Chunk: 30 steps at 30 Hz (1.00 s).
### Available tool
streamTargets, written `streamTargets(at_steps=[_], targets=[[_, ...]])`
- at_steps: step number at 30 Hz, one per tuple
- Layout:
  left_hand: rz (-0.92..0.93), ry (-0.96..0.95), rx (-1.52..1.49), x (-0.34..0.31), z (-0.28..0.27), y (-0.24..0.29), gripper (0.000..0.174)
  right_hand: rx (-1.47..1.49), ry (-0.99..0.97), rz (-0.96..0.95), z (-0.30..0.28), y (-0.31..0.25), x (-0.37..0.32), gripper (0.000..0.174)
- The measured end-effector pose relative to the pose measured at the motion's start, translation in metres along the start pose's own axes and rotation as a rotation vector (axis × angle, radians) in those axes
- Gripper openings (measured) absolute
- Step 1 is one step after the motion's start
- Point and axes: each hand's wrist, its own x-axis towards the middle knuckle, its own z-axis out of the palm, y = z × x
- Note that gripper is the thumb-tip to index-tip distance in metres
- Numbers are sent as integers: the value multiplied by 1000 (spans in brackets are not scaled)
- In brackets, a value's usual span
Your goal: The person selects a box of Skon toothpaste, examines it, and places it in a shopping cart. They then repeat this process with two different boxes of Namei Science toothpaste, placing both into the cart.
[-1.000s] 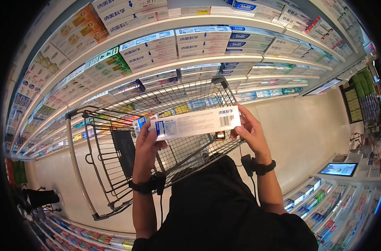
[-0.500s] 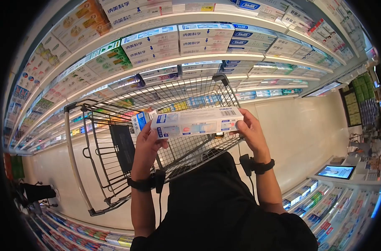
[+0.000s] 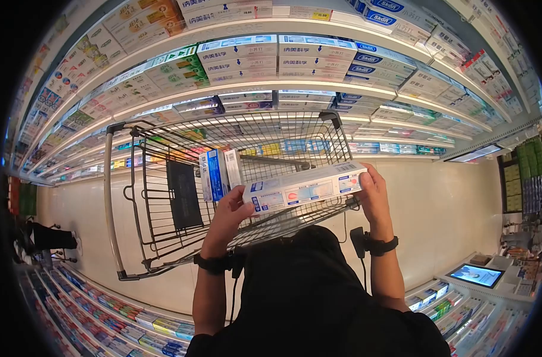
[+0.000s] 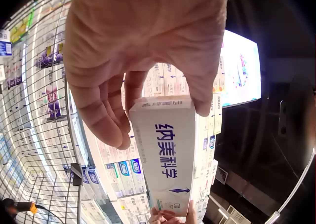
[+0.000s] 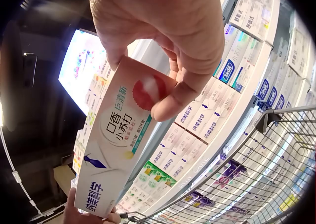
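Observation:
A long white toothpaste box [image 3: 306,189] with blue lettering is held level between both hands, over the near side of the wire shopping cart [image 3: 235,122]. My left hand [image 3: 226,217] pinches its left end between thumb and fingers. At the opposite end, my right hand [image 3: 374,191] grips it the same way. The right wrist view shows a pink and red print on the box front [image 5: 118,135], with fingers at the top corners. In the cart, left of the held box, stand a blue-and-white box [image 3: 213,175] and a white box [image 3: 232,166].
Shelves [image 3: 247,86] stacked with toothpaste boxes curve across the far side, behind the cart. Another low shelf row [image 3: 116,309] lies at the lower left. Pale floor [image 3: 428,196] stretches to the right, with a lit screen [image 3: 476,274] beyond it.
The toothpaste box has been rolled in the hands: the barcode side tips back and a side with small pictures now faces me. Hands and box sit lower and further right in the head view.

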Motion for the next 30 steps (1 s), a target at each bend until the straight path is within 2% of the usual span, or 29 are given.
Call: streamTargets(at_steps=[3,4,7,8,11,14,17,19,22,25,30], targets=[[-22,-69,19,-8,17,-17,44,10,5,6,-18,-2,-5,54],[-81,-87,32,-12,24,-19,47,23,8,10,-24,-2,-7,54],[-97,-113,91,-21,56,-26,51,73,17,19,-41,-1,-10,56],[-83,-136,82,-22,64,-32,57,89,24,25,-48,0,-12,56],[-164,-140,211,-28,87,-43,61,93,-21,36,-65,4,-18,60],[-140,-106,384,-37,104,-55,65,154,-68,43,-77,11,-22,59],[-40,-53,376,-46,117,-65,67,231,-118,29,-81,10,-25,65],[-14,28,377,-51,127,-65,66,316,-187,-32,-81,7,-29,55],[58,90,493,-53,138,-60,72,326,-218,-70,-89,5,-36,59],[82,150,401,-51,143,-57,75,396,-242,-82,-95,1,-42,63],[299,176,329,-52,151,-54,77,492,-241,-105,-102,0,-47,66]])
